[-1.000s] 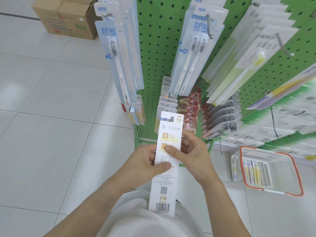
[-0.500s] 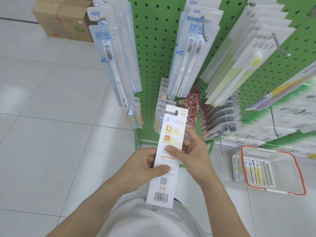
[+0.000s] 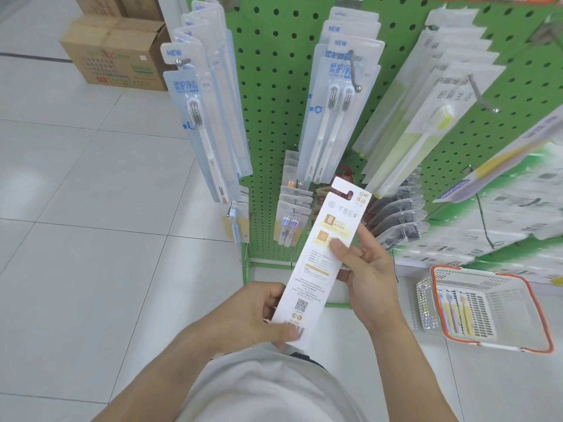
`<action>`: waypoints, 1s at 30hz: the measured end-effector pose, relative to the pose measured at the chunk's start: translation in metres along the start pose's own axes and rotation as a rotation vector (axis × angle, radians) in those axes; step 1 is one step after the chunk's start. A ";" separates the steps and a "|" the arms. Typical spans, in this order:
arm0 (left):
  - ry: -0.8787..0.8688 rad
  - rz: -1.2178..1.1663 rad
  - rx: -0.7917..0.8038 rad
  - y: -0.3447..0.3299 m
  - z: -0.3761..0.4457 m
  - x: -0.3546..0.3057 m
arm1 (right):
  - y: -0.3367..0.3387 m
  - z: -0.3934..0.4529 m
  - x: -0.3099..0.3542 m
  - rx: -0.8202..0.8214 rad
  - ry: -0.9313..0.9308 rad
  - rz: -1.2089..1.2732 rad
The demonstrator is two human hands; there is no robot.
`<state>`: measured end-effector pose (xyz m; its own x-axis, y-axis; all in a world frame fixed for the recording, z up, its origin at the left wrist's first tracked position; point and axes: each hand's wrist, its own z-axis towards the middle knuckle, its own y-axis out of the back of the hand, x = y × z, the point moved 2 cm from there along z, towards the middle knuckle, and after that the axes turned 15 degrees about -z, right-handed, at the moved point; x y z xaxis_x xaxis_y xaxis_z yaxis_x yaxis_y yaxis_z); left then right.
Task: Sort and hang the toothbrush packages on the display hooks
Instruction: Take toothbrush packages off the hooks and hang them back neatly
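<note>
A long white toothbrush package with its printed back toward me is held in front of the green pegboard, tilted with its hang hole up and to the right. My left hand grips its lower end near the barcode. My right hand pinches its middle from the right, thumb on the face. Blue-white toothbrush packs hang on a hook at the left, twin-brush packs in the centre, yellow-bristle packs at the right. Small packs hang on lower hooks.
An orange-rimmed white basket with a few toothbrush packs stands on the floor at the right. Cardboard boxes sit on the white tile floor at the upper left. More packaged goods fill the shelf at the far right.
The package has risen and tilted to the right. My left hand has slid down to its barcode end, and my right hand has moved up with it.
</note>
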<state>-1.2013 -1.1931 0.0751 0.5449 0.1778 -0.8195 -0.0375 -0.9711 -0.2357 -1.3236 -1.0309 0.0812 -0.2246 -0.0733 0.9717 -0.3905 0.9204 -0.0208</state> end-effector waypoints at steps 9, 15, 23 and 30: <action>-0.009 0.026 0.006 0.001 -0.002 0.007 | 0.001 -0.004 0.003 0.054 0.053 -0.014; -0.039 -0.010 -0.004 0.001 -0.001 0.005 | -0.002 -0.007 0.002 0.097 0.072 -0.024; -0.228 -0.185 -0.269 0.000 0.002 -0.003 | -0.020 -0.018 -0.003 0.225 0.124 -0.120; -0.250 -0.107 -0.334 -0.001 -0.002 0.002 | -0.028 -0.020 0.000 0.116 0.164 -0.213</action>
<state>-1.1981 -1.1925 0.0746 0.3092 0.2736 -0.9108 0.3038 -0.9360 -0.1780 -1.2946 -1.0488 0.0863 0.0170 -0.1890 0.9818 -0.5151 0.8400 0.1706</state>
